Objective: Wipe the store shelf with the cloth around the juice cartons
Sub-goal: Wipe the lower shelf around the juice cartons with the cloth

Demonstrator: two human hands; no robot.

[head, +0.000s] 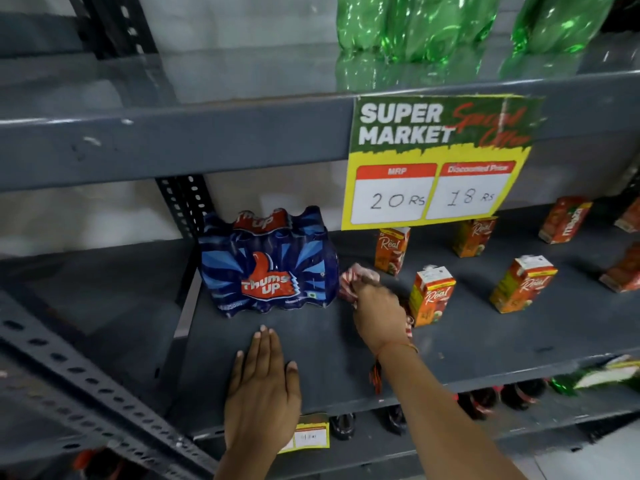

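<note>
The right hand point(375, 304) is closed tight around a red and white cloth point(355, 277), just right of the middle of the frame. The cloth is bunched up and sticks out past the fingers toward the back of the shelf point(346, 355), and it looks pressed down on the dark grey shelf top. The hand and cloth are a bit blurry. The cloth sits in the gap between a blue Thums Up bottle pack point(268, 263) on its left and an orange Real juice carton point(391, 249) standing just behind it on the right. Another Real juice carton point(431, 294) stands just beside the right hand, very close to the wrist, and part of something red is hidden behind the wrist. More juice cartons stand farther right, well apart from each other, one of them point(523, 284) near the middle right of the frame. A thin bangle and a red thread are on the right wrist. The left hand point(263, 386) lies flat and open on the front part of the shelf, fingers together, holding nothing, in the lower middle of the frame. It is in front of the Thums Up pack and does not touch it. A yellow and green price sign point(436, 161) hangs from the shelf above, in the upper right, with green bottles point(415, 26) over it.
</note>
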